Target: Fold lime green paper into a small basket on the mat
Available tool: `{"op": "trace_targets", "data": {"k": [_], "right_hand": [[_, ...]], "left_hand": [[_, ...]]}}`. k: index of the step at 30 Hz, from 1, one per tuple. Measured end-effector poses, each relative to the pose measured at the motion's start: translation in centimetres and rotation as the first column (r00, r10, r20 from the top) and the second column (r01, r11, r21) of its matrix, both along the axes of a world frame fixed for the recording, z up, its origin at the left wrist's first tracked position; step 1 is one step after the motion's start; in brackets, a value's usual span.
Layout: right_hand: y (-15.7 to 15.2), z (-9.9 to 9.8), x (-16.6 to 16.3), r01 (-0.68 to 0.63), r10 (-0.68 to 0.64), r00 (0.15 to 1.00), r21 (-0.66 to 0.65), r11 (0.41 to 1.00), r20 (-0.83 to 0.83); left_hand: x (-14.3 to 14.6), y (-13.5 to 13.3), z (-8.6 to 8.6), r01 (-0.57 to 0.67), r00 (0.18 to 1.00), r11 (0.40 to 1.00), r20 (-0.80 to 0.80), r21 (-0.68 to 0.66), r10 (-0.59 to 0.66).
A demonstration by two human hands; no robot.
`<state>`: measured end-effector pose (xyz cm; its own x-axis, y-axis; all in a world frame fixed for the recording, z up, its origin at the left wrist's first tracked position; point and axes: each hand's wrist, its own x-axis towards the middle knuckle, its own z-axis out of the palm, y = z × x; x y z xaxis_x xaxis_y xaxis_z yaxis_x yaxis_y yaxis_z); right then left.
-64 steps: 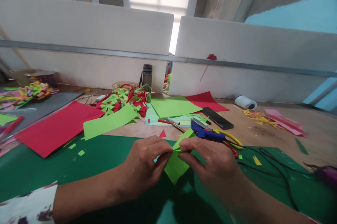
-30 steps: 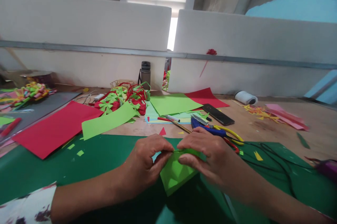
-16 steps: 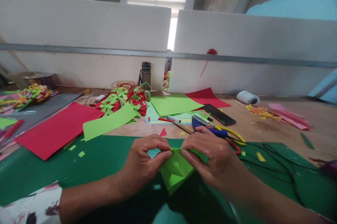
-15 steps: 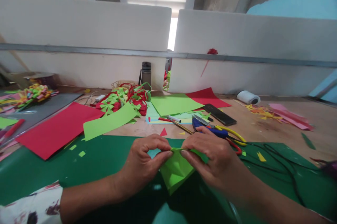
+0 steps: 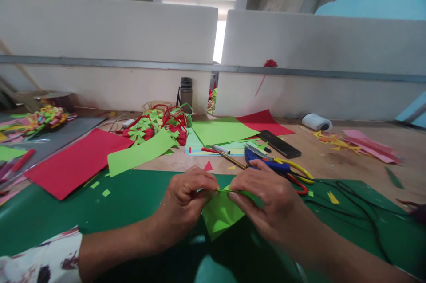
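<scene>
Between my hands hangs a piece of folded bright green paper [image 5: 221, 215], its upper edge creased and its lower part tapering to a point above the green mat [image 5: 133, 212]. My left hand [image 5: 189, 198] pinches the left end of that top edge with thumb and forefinger. On the other side, my right hand [image 5: 269, 194] pinches the same edge farther right, thumb in front and fingers behind. Part of the paper is covered by the right fingers. Just beyond the right hand lie a blue-handled tool [image 5: 269, 163] with a black cord and scissors [image 5: 301, 171] with yellow handles.
A black phone [image 5: 280, 144] and green sheet [image 5: 224, 131] lie behind my hands. Left are a red sheet [image 5: 80, 163], a green strip [image 5: 140, 154] and red-and-green paper crafts [image 5: 156, 125]. A dark bottle [image 5: 186, 93] stands at the white partition [image 5: 100, 30].
My left fingers have closed tighter along the paper's top edge. The paper's lower tip has lifted slightly. The whole view has shifted a little.
</scene>
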<state>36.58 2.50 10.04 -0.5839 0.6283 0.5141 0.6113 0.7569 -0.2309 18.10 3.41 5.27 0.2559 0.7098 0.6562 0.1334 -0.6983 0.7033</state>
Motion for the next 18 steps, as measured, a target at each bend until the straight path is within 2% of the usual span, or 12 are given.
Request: {"op": "trace_targets", "data": {"k": [4, 10, 13, 18], "right_hand": [[-0.09, -0.23, -0.05, 0.01, -0.01, 1.0, 0.024, 1.0, -0.003], [-0.07, -0.83, -0.34, 0.0, 0.001, 1.0, 0.087, 0.996, -0.015], [-0.07, -0.89, -0.31, -0.007, 0.009, 1.0, 0.081, 0.997, -0.026], [0.12, -0.46, 0.27, -0.076, 0.074, 0.997, -0.049, 0.996, -0.038]], "left_hand": [[0.22, -0.11, 0.01, -0.008, 0.996, 0.986, 0.089, -0.167, 0.024], [0.49, -0.62, 0.24, 0.011, 0.985, 0.924, 0.164, -0.382, 0.057], [0.52, -0.73, 0.48, 0.007, 0.986, 0.913, 0.155, -0.408, 0.061], [0.25, -0.41, 0.34, 0.024, 0.99, 0.94, 0.138, -0.34, 0.025]]}}
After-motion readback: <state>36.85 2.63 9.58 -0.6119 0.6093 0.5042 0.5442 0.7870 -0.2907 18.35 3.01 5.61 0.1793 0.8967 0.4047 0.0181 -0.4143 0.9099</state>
